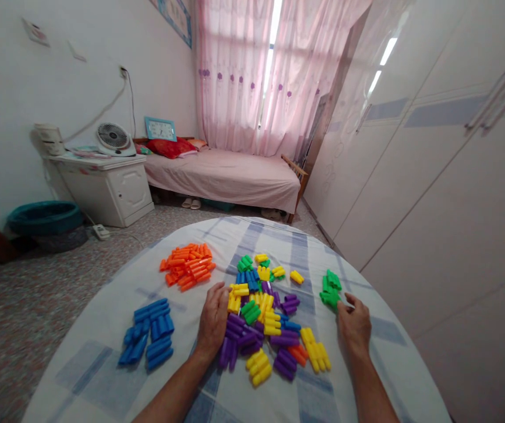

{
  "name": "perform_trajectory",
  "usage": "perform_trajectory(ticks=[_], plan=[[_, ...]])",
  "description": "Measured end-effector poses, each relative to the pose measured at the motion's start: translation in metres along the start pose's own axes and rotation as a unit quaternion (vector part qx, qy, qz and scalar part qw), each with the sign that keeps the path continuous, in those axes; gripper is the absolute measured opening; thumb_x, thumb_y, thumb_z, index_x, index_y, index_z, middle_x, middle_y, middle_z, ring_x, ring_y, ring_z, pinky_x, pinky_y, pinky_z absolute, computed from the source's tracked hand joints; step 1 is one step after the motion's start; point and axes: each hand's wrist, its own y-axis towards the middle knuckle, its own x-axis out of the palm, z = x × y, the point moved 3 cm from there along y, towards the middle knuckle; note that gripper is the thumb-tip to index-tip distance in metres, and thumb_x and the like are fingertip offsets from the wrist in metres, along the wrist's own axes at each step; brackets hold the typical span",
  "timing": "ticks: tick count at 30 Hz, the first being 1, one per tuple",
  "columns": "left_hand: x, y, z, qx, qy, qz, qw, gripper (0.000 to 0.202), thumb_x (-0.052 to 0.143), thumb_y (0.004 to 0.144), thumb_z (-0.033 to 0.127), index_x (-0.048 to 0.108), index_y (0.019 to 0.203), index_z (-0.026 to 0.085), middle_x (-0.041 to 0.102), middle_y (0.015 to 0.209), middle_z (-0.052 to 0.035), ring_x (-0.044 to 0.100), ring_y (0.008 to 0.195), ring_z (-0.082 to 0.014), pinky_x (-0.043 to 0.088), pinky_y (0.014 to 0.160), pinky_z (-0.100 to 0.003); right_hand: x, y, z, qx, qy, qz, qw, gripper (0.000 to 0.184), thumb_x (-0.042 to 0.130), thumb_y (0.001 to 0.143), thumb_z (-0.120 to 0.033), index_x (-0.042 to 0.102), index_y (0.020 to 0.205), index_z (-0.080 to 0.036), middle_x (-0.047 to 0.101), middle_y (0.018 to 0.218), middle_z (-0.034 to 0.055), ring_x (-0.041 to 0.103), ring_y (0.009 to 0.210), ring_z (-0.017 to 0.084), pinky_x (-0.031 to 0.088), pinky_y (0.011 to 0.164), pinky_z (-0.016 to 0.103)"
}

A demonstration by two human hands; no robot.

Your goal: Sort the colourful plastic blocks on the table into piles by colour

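Round table (103, 317), checked cloth, plastic pieces in 4 groups. Orange pile (188, 267) far left, blue pile (149, 332) nearer on the left, green pile (330, 288) on the right; mixed heap (266, 305) in the middle: yellow, purple, green, blue, a little orange.

Step in hand, by my reading: sorting by colour, with the green pile getting attention. Right hand (355, 323) is at that pile's near edge, fingers loosely bent, thumb and forefinger next to the lowest green piece; whether it grips that piece, cannot tell. Left hand (212, 320) lies along the heap's left side, back up, fingers close together and curled toward the yellow pieces; cannot tell if it holds any.

Next move, as judged: calls for the right fingers to come clear of the green pile without scattering it, then a pick from the heap, where 1 green piece (250, 312) lies on top, easy to reach.

Hidden: left palm and fingertips, inner side of the right fingers, lower layers of the heap. Both forearms and the table's near edge run out of frame at the bottom. Items under the bed (235, 170) are too dark to name.
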Motion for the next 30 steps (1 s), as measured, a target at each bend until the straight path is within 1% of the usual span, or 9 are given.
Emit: perform_trajectory(ticks=[3,5,8,11,14,18,23,27,30], plan=[[0.000,0.000,0.000,0.003,0.011,-0.001,1.000,0.039,0.035,0.091,0.042,0.063,0.104,0.018,0.053,0.122,-0.0088,0.047,0.120,-0.0205,0.032,0.109,-0.040,-0.005,-0.002,-0.009,-0.033,-0.017,0.042,0.998,0.045,0.042,0.075,-0.038,0.058,0.109,-0.013,0.055,0.102,0.0129,0.055,0.087,0.023,0.043,0.081,0.036],[0.000,0.001,0.000,0.004,0.014,0.000,1.000,0.038,0.035,0.090,0.041,0.063,0.104,0.018,0.054,0.122,-0.0086,0.047,0.120,-0.0207,0.032,0.109,-0.041,-0.006,-0.004,-0.022,-0.080,0.004,0.026,0.996,0.042,0.042,0.077,-0.040,0.059,0.106,-0.015,0.056,0.102,0.0118,0.055,0.087,0.022,0.044,0.080,0.035],[0.000,0.001,0.001,0.002,0.008,0.002,1.000,0.037,0.037,0.090,0.041,0.063,0.102,0.018,0.054,0.121,-0.0086,0.048,0.119,-0.0209,0.031,0.109,-0.041,0.001,-0.014,-0.046,-0.159,0.064,-0.091,0.981,0.034,0.045,0.078,-0.038,0.061,0.101,-0.018,0.061,0.099,0.0090,0.057,0.086,0.020,0.046,0.078,0.033],[0.000,0.001,0.003,-0.001,0.002,0.003,1.000,0.037,0.038,0.089,0.041,0.063,0.101,0.018,0.055,0.119,-0.0087,0.049,0.118,-0.0211,0.032,0.109,-0.041,0.014,-0.031,-0.066,-0.211,0.090,-0.212,0.950,0.030,0.050,0.077,-0.034,0.064,0.100,-0.022,0.064,0.105,0.0065,0.058,0.097,0.020,0.046,0.085,0.035],[-0.001,0.001,0.003,0.000,0.004,0.001,1.000,0.038,0.037,0.089,0.042,0.063,0.101,0.018,0.055,0.118,-0.0090,0.049,0.116,-0.0211,0.033,0.108,-0.041,0.026,-0.045,-0.077,-0.242,0.094,-0.265,0.929,0.035,0.052,0.076,-0.030,0.063,0.108,-0.023,0.062,0.115,0.0056,0.053,0.112,0.021,0.038,0.099,0.039],[0.000,0.001,0.002,0.004,0.015,-0.003,1.000,0.039,0.035,0.090,0.042,0.062,0.103,0.019,0.054,0.120,-0.0085,0.049,0.118,-0.0206,0.033,0.108,-0.040,0.034,-0.052,-0.078,-0.246,0.093,-0.294,0.919,0.039,0.053,0.076,-0.029,0.061,0.114,-0.022,0.059,0.121,0.0073,0.051,0.115,0.022,0.036,0.101,0.041],[0.001,0.001,0.001,0.005,0.022,-0.011,1.000,0.039,0.034,0.090,0.043,0.062,0.103,0.018,0.053,0.122,-0.0087,0.047,0.120,-0.0204,0.032,0.109,-0.040,0.033,-0.052,-0.077,-0.225,0.073,-0.284,0.929,0.037,0.058,0.073,-0.030,0.063,0.108,-0.020,0.061,0.103,0.0062,0.056,0.100,0.021,0.043,0.090,0.036],[0.000,0.002,0.000,-0.002,0.024,-0.014,1.000,0.040,0.033,0.090,0.043,0.062,0.103,0.018,0.052,0.123,-0.0091,0.047,0.119,-0.0211,0.031,0.109,-0.041,0.022,-0.050,-0.081,-0.203,0.098,-0.279,0.934,0.025,0.050,0.077,-0.029,0.065,0.095,-0.021,0.063,0.097,0.0051,0.058,0.094,0.019,0.044,0.086,0.033],[0.000,0.002,-0.001,0.002,0.024,-0.016,1.000,0.040,0.033,0.090,0.042,0.062,0.103,0.018,0.052,0.122,-0.0088,0.047,0.119,-0.0213,0.031,0.109,-0.041,0.004,-0.038,-0.075,-0.175,0.106,-0.255,0.945,0.028,0.046,0.079,-0.033,0.066,0.093,-0.020,0.066,0.096,0.0059,0.059,0.092,0.020,0.044,0.085,0.033]])
